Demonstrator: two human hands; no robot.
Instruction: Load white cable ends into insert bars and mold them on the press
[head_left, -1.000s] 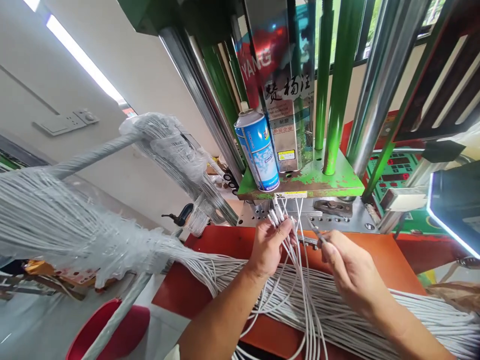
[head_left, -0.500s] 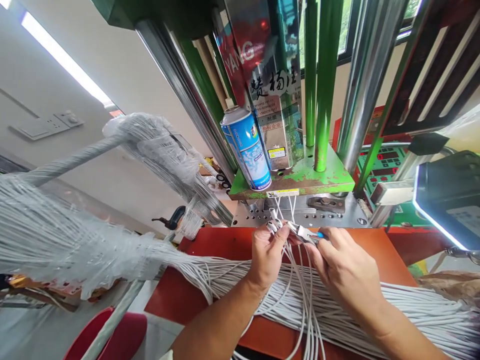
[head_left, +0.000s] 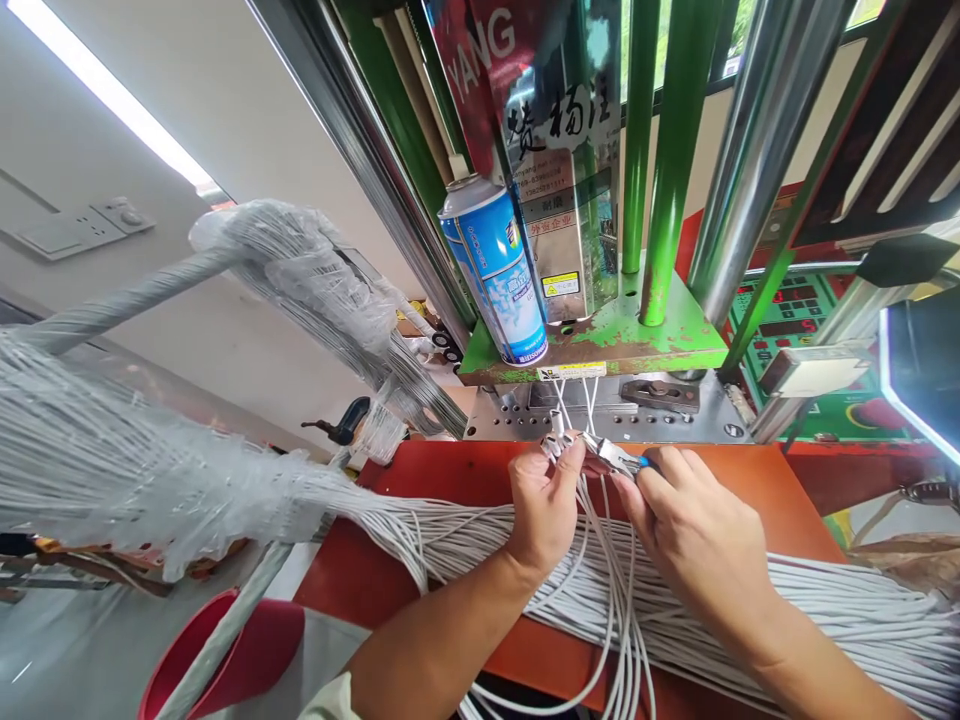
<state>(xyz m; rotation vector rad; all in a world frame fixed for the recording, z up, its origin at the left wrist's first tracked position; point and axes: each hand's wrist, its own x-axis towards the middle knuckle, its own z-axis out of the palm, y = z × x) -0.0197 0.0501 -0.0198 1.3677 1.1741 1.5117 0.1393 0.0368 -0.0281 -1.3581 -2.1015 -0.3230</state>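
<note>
Shiny metal pliers [head_left: 615,457], smooth plastic-looking cables [head_left: 611,585], chipped painted plate [head_left: 634,340], crinkled plastic wrap [head_left: 251,500]

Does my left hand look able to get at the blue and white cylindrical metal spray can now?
Probably, once your left hand releases the thin white cable ends; the spray can stands near the front edge of the green metal plate, with nothing visibly blocking it.

Reaches to the middle with the left forearm [head_left: 442,630] from near left and the right forearm [head_left: 814,652] from near right, holds the left hand [head_left: 544,505] upright in a pinch, and curls the right hand [head_left: 701,520] closed near it, on the right.
</note>
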